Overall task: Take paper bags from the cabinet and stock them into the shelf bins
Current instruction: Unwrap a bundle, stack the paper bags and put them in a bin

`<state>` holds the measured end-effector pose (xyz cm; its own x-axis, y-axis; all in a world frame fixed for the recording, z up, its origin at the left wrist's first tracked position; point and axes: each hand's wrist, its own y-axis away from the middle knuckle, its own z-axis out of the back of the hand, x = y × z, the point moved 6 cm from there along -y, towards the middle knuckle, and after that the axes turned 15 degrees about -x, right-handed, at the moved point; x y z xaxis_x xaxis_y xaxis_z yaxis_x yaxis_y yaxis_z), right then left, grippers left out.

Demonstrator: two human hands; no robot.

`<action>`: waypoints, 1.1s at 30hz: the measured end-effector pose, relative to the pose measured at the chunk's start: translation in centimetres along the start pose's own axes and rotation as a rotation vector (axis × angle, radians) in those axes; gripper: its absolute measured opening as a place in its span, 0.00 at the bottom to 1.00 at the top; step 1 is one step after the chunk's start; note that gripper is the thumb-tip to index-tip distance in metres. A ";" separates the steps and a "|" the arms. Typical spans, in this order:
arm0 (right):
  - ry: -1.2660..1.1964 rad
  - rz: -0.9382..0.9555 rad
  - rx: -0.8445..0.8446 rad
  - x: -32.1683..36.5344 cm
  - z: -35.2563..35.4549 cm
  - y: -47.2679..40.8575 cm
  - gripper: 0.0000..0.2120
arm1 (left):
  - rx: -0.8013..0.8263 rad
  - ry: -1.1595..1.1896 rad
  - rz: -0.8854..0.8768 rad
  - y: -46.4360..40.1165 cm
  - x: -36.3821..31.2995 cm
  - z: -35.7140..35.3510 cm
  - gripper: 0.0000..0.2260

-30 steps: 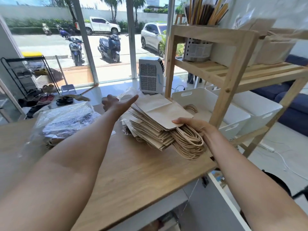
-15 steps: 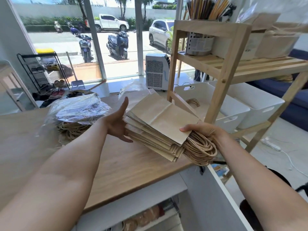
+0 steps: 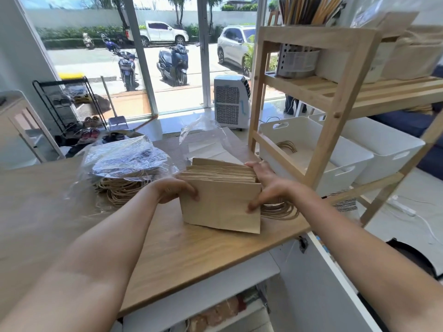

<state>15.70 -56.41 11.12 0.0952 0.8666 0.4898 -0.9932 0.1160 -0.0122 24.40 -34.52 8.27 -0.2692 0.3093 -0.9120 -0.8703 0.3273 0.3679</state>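
Note:
A thick stack of brown paper bags point(image 3: 220, 204) stands on edge on the wooden counter point(image 3: 182, 255), its twine handles pointing right. My left hand point(image 3: 176, 189) grips the stack's left side and my right hand point(image 3: 266, 185) grips its right side, thumb on the front bag. To the right, a wooden shelf point(image 3: 335, 109) holds two white bins; the nearer bin point(image 3: 335, 171) has a few bags with handles inside, the farther bin point(image 3: 393, 149) sits beside it.
A plastic-wrapped bundle of bags point(image 3: 124, 168) and loose clear wrap point(image 3: 203, 137) lie on the counter behind the stack. A cutlery holder point(image 3: 297, 61) and boxes sit on the upper shelf. The cabinet point(image 3: 215, 307) below the counter stands open. A white air cooler point(image 3: 231, 104) stands by the window.
The stack was lying tilted in my hands; now it is turned upright on its edge on the counter. My left hand closed onto its left side.

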 end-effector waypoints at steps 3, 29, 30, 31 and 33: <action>0.053 0.062 -0.006 0.2 -0.9 0.7 0.66 | -0.023 -0.040 -0.010 0.0 0.6 0.2 0.30; 0.135 0.009 -0.344 -1.3 0.5 1.6 0.49 | -0.362 -0.346 -0.242 1.0 -0.5 2.3 0.36; 0.161 0.027 -0.338 -1.2 0.4 1.7 0.50 | -0.347 -0.352 -0.243 1.1 -0.4 2.5 0.35; 0.173 0.036 -0.317 -1.2 0.2 1.9 0.52 | -0.316 -0.360 -0.237 1.1 -0.1 2.7 0.34; 0.148 0.049 -0.239 -1.0 -0.3 2.2 0.58 | -0.247 -0.411 -0.240 1.1 0.6 2.8 0.32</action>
<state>13.46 -56.86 10.34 0.0740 0.9334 0.3511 -0.9545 0.1683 -0.2464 24.45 -31.43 8.66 0.0899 0.5915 -0.8012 -0.9719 0.2278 0.0591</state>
